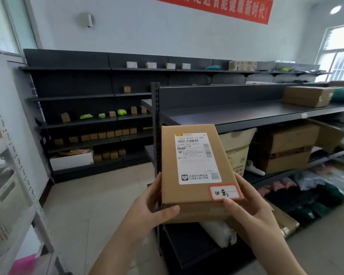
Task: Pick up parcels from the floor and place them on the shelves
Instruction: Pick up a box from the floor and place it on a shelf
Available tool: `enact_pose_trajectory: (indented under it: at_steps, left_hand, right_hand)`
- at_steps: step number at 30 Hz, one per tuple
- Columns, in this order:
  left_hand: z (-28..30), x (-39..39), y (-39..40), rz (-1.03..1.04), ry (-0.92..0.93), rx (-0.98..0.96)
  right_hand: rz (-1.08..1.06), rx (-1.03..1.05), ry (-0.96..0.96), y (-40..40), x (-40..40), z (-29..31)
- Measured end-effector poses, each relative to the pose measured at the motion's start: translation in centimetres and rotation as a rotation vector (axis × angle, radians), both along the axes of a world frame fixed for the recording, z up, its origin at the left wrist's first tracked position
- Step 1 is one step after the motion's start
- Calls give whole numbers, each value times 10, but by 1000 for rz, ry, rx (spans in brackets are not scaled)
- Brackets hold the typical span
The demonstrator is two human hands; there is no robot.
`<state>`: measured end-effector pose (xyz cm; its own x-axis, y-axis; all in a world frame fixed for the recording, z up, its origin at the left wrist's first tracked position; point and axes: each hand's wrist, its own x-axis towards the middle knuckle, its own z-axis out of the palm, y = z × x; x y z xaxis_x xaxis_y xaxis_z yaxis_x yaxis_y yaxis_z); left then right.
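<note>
A brown cardboard parcel (195,193) with a white shipping label and a red-bordered sticker is held up in front of me with both hands. My left hand (151,207) grips its lower left edge, thumb on the near face. My right hand (248,207) grips its lower right corner, thumb on the sticker. Just behind the parcel stands the dark shelf unit (246,116), its top shelf bare at the left end. The parcel is below that shelf's level and not touching it.
A cardboard box (308,96) and a green bag sit on the top shelf at right. Larger boxes (288,147) fill the shelf below; bags lie on the floor at right. A wall shelving run (91,96) holds several small parcels. White racks stand at left.
</note>
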<state>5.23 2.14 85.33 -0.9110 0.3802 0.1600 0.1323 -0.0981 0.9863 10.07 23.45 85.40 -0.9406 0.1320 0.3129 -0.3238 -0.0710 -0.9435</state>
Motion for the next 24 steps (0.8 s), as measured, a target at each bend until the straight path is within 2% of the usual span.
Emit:
enact_pose_trajectory:
  at_steps: [6,13,24]
  left_hand:
    - [-13,-6,26,-101,12,-42]
    - [-17,-12,62,-209,-37,31]
    - [-13,-39,142,-273,-21,1]
  right_hand:
    - [-115,3,-7,19,27,-4]
    - [-255,-25,-16,46,39,-12]
    - [-438,102,-15,119,22,-24]
